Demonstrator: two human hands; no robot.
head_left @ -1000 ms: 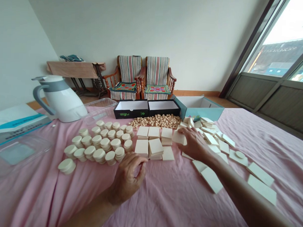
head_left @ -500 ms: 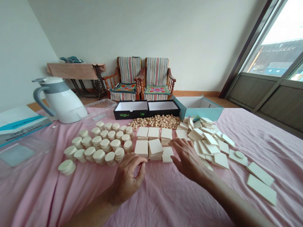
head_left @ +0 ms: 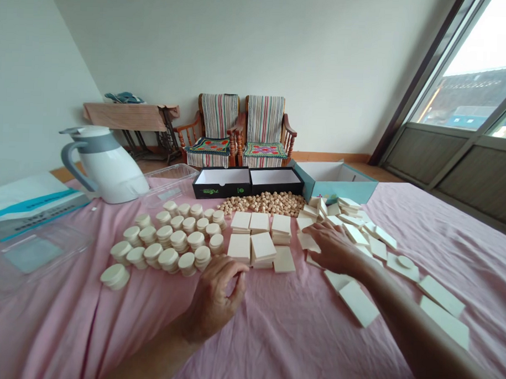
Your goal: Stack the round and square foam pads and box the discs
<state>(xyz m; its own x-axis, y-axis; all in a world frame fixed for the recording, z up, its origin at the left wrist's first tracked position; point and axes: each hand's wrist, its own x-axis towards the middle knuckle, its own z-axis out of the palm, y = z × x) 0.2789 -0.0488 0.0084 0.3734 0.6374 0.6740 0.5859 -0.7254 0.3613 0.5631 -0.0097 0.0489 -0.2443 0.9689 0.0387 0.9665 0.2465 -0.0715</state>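
Head view, latest change: right hand [head_left: 334, 248] has left the near right corner of the square stacks [head_left: 263, 247], where it was half a second ago, and lies farther right, over the loose tiles [head_left: 359, 304].
Bearing on the work: stacks show no clear gain in that interval; judged as the hand going back to the loose pieces, with gathering unfinished.
Right hand, pose: palm down, wrist low, forearm running in from the lower right across the spread.
Right fingers: extended and slightly bent over one pale tile [head_left: 308, 241]; contact likely, but whether they grip it cannot be told.
Left hand [head_left: 218, 290]: unmoved, its side toward the cloth, just in front of the stacks; forearm from the lower left.
Left fingers: loosely curled, index and thumb forming a loop; no piece visible, though a pinch at the tips cannot be ruled out.
Square stacks, position: centre, two rows; the front middle top piece sits askew, the front right pile is lowest.
Loose tiles, position: right side, heaped and overlapping, with one round disc [head_left: 405, 261] lying on a tile.
Round stacks [head_left: 168, 258]: left of centre, several rows.
Tan beads [head_left: 273, 203]: behind the square stacks, before two black boxes [head_left: 219, 193].
Blue box [head_left: 340, 191]: back right, open top.
Support: pink cloth [head_left: 281, 328], wrinkled.
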